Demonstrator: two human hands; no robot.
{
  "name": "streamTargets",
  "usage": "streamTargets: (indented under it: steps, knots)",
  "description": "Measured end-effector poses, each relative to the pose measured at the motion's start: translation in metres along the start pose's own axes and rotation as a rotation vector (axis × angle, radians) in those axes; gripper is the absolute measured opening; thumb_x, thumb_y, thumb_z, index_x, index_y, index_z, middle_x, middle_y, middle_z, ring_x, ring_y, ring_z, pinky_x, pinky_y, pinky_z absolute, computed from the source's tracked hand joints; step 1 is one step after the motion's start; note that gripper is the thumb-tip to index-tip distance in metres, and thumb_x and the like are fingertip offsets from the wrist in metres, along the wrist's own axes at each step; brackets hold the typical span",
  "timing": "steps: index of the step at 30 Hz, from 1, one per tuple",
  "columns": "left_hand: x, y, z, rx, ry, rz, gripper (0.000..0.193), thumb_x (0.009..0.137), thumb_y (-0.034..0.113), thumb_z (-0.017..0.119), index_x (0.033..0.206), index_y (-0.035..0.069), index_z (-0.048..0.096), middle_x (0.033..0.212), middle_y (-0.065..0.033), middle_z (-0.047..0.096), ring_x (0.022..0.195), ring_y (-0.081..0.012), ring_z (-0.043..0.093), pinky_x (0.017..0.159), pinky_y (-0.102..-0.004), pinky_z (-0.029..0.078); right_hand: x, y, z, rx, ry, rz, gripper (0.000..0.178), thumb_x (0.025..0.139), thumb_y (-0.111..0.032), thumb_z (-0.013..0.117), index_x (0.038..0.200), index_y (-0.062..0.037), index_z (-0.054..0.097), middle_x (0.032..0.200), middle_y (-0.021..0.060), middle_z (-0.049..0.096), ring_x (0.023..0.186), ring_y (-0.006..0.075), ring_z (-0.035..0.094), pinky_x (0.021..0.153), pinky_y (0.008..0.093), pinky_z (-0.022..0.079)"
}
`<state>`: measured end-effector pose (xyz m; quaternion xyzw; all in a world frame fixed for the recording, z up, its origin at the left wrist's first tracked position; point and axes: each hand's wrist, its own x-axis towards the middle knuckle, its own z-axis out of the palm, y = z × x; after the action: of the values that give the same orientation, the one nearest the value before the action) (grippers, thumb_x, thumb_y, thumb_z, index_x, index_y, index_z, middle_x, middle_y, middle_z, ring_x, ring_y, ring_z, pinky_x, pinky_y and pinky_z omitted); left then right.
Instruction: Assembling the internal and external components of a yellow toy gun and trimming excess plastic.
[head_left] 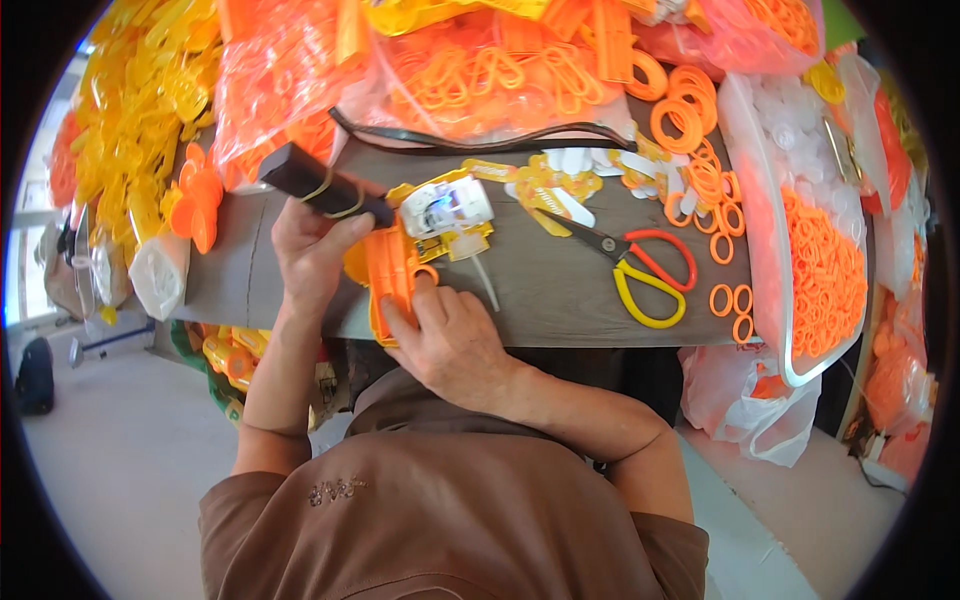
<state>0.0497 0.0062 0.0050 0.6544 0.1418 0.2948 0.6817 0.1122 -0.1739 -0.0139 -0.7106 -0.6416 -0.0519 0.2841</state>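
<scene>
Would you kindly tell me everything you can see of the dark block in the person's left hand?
The dark block is long, straight-edged and nearly black, with a flat, squared end; its material is unclear. Thin tan banding wraps around it. The left hand grips it aslant, its right end close by the orange piece; whether those touch is unclear.

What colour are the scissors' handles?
A red handle and a yellow handle, best seen in the head view.

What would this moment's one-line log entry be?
left hand: grips banded dark block | right hand: fingers on orange plastic part | right of hands: red-and-yellow-handled scissors on table
</scene>
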Motion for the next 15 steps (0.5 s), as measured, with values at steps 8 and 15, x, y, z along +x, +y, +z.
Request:
streamTargets:
  steps: [8,15]
  knots:
    - [0.002,0.001,-0.002,0.091,0.071,0.0,0.037,0.075,0.001,0.066,0.108,-0.006,0.052,0.102,-0.0199,0.063,0.09,-0.0281,0.065,0.084,-0.0404,0.053,0.001,0.001,-0.002,-0.032,0.059,-0.004,0.037,0.078,-0.018,0.053,0.108,0.0021,0.057,0.097,0.0216,0.052,0.071,0.0206,0.048,0.058,0.0288,0.036]
    - [0.005,-0.001,-0.016,-0.104,0.064,-0.046,0.037,0.08,0.007,0.065,0.114,-0.003,0.053,0.104,-0.0173,0.063,0.095,-0.0304,0.064,0.092,-0.0459,0.048,0.0,-0.001,0.002,0.01,0.073,0.025,0.033,0.077,-0.018,0.054,0.104,-0.0003,0.058,0.098,0.0199,0.051,0.073,0.0209,0.048,0.061,0.03,0.036]
